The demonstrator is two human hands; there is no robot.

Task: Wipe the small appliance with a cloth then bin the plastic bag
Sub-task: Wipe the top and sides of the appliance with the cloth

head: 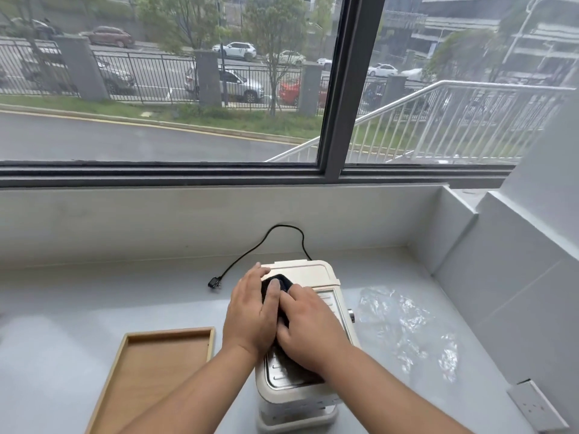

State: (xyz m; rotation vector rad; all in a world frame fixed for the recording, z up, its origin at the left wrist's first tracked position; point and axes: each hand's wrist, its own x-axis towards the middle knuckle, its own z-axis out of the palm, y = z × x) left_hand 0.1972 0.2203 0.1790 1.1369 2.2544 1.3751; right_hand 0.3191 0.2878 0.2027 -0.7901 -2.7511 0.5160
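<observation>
While both forearms reach in from the bottom edge, the two hands meet on top of a cream small appliance [316,274] that stands on the grey counter [78,308]. On its near top part there is a metal plate with slots [282,372], partly covered by the wrists. The left hand [252,311] and the right hand [310,327] lie side by side, touching, and both press flat on a dark cloth [280,285] on the appliance top; the fingers are not closed around it, only the palms and fingers hold it down. Left of the appliance, just beside it, lies an empty wooden tray [131,371]. At the right, near the appliance but apart from it, a crumpled clear plastic bag [404,327] lies on the counter. Farther back a black power cord [266,242] runs from the appliance rear, and its plug [214,282] rests unplugged on the counter. Behind is a big window [336,89] with a street outside
</observation>
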